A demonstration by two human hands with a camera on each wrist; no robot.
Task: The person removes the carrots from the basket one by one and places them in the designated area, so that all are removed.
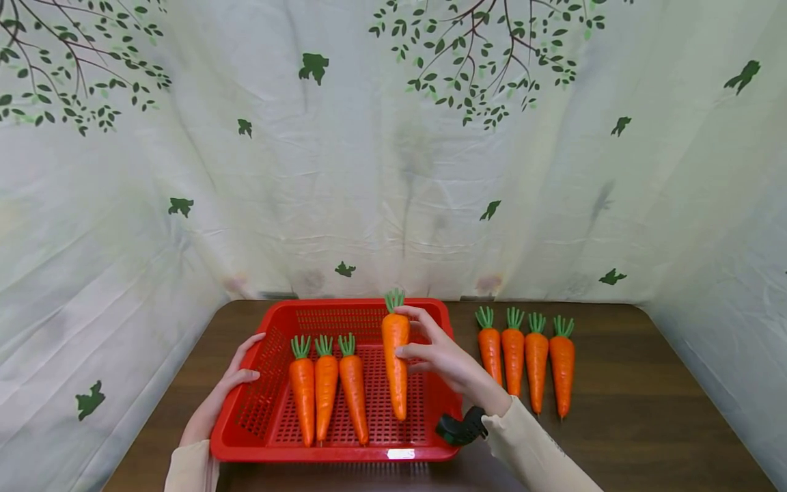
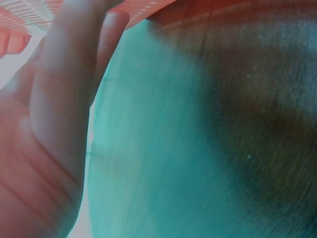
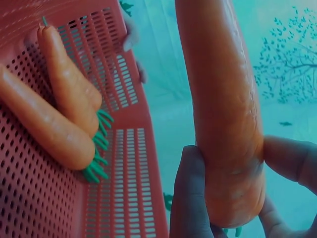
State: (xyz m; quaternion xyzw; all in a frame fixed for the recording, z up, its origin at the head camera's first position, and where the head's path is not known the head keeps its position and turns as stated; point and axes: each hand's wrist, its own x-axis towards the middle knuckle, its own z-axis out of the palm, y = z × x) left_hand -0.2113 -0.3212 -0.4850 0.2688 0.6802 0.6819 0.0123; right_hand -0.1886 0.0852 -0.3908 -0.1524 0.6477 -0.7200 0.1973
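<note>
I am holding an orange carrot [image 1: 395, 365] with a green leafy top in my right hand [image 1: 444, 359], pinching its thick upper end between thumb and fingers so that it is hanging tip-down over the red slotted basket [image 1: 430, 403], its point near the basket floor. My left hand [image 1: 227, 389] is resting against the basket's left rim, while three more carrots [image 1: 327, 386] are lying side by side inside it, green tops pointing away from me.
</note>
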